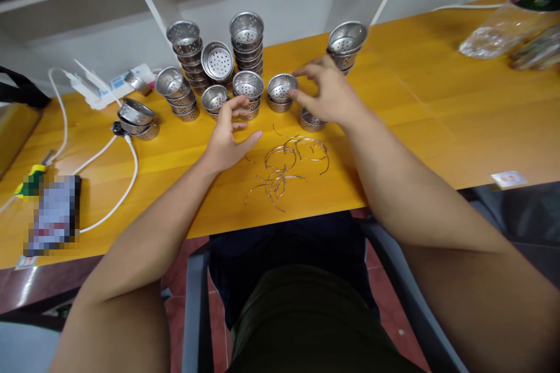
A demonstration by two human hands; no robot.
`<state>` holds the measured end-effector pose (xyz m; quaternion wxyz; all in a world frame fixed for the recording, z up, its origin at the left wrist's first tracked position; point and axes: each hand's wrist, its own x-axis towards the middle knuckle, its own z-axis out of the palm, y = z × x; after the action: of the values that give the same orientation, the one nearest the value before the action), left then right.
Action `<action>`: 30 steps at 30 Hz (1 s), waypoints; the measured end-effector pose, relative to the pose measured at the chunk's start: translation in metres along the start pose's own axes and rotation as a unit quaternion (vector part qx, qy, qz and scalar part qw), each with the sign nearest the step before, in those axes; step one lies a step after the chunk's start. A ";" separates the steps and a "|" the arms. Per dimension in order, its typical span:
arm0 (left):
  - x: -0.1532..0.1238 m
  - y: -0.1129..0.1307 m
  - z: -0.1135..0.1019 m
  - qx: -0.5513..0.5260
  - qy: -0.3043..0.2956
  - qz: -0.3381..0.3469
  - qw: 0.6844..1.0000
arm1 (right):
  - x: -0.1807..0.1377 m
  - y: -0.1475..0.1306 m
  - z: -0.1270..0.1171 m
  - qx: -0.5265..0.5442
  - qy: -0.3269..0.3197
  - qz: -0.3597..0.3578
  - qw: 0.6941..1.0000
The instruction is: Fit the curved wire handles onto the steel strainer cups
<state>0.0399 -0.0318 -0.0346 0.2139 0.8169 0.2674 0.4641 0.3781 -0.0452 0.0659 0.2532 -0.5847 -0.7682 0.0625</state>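
Short stack of shiny perforated steel strainer cups point(280, 92) at mid-table, right hand point(330, 96) spread beside it, thumb and fingertips at the rim but not closed on anything. One lone steel cup point(311, 121) tucked under that palm. Left hand point(230, 137) loose and empty, fingers curled near the neighbouring cup stack point(247, 88). Just in front, a tangle of thin curved metal wires point(289, 169), all loose, none seen fitted to any cup, so early going by the look of it. Behind, taller cup towers point(246, 41) on the yellow wooden table point(437, 116); white cable point(126, 180) off left.
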 end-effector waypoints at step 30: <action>0.009 0.016 -0.013 0.017 -0.023 -0.019 0.999 | -0.019 -0.035 -0.004 -0.057 -0.238 0.025 0.969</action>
<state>0.0363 -0.0376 -0.0133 0.2150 0.8254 0.2861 0.4366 0.3537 -0.0742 0.0771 0.0275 -0.5858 -0.7936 0.1620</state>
